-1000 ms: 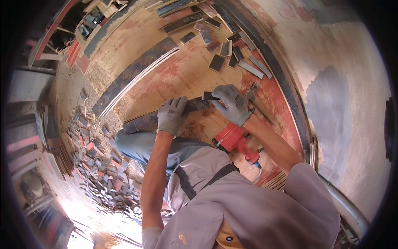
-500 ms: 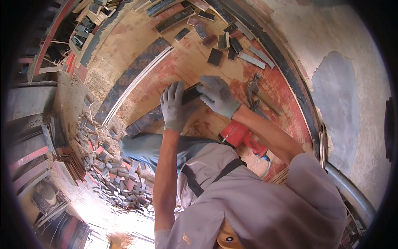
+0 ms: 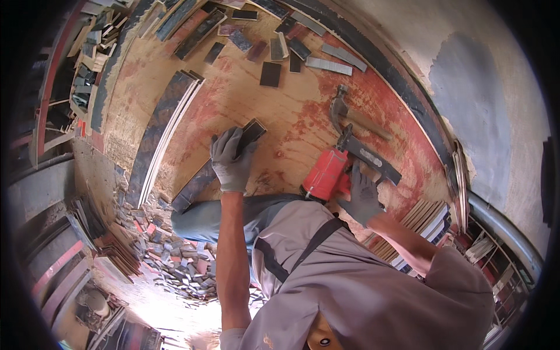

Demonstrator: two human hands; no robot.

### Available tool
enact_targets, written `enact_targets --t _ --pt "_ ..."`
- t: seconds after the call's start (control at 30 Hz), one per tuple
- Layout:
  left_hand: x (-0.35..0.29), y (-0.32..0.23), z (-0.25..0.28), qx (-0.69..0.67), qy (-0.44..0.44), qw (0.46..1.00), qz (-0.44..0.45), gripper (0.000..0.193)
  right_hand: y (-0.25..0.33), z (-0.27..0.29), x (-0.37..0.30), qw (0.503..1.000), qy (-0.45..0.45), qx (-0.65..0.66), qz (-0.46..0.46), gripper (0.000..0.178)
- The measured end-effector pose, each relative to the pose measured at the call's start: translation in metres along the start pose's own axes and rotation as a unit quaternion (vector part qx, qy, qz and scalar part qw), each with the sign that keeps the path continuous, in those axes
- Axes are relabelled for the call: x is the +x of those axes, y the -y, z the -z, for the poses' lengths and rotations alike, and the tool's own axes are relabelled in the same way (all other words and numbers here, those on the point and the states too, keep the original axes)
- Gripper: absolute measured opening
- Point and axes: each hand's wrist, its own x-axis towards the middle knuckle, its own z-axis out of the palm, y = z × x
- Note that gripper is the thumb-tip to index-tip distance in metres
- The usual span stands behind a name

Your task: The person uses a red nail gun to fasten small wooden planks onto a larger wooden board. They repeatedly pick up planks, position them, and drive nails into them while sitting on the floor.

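Since the frame half a second ago, the right hand [image 3: 363, 201] has left the dark block [image 3: 252, 129] and come back to the pneumatic nailer [image 3: 326, 174], while the left hand [image 3: 232, 163] has stayed by the block. Both hands wear grey work gloves. Fingers and thumb of the left hand are closed in around the block, which sits at the one o'clock end of a long dark plywood strip [image 3: 195, 184]; the strip runs out from under the glove toward eight o'clock, its far end near the jeans-clad knee [image 3: 198, 221]. The right hand lies against the nailer's handle, between the red body and the black magazine [image 3: 376, 160]; how tightly its fingers wrap the handle I cannot tell.

Taking the left hand as the centre of the dial, the nailer lies at three o'clock on the stained plywood panel [image 3: 297, 116]. Just beyond, at two o'clock, is a claw hammer [image 3: 367, 124], its wooden handle slanting toward four. Small dark rectangular offcuts [image 3: 270, 74] are scattered at one o'clock, with pale grey strips [image 3: 328, 65] to their right. Long pale-edged strips [image 3: 168, 140] lie side by side at ten o'clock. A heap of short offcuts [image 3: 175, 262] spreads at seven, and stacked slats [image 3: 417, 219] lie toward four.
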Motion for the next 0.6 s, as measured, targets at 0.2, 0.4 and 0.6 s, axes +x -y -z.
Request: enact_targets --t 0.2,0.4,0.6 --pt "0.002 0.002 -0.003 -0.003 0.008 1.000 0.014 0.048 0.000 -0.033 0.025 0.994 -0.020 0.097 -0.037 0.124" --pt "-0.001 0.002 -0.001 -0.007 0.014 1.000 0.017 0.047 0.020 0.029 0.013 0.963 0.018 0.263 -0.048 0.113" --pt "0.004 0.004 -0.001 -0.021 0.024 0.999 0.015 0.047 0.001 0.046 0.002 0.843 0.104 0.517 -0.105 0.083"
